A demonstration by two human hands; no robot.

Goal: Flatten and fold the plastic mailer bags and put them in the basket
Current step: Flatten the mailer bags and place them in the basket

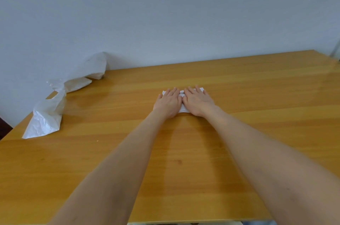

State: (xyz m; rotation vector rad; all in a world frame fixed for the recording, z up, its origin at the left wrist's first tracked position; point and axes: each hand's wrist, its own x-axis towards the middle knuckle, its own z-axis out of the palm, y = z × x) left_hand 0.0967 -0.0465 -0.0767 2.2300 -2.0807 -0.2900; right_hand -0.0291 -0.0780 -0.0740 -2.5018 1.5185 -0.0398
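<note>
At table (257, 81) ctr, L hand (168, 102) & R hand (198, 102), palms flat, press 1 folded mailer (184, 108); crumpled bags (55, 99) remain, basket unseen.

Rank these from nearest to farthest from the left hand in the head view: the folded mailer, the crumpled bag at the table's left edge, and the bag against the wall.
1. Folded mailer: pressed flat under the left hand, mid-table.
2. Crumpled bag: far to the left, at the table's left edge.
3. Wall bag: back left corner, against the wall; only slightly farther than the crumpled bag.
</note>
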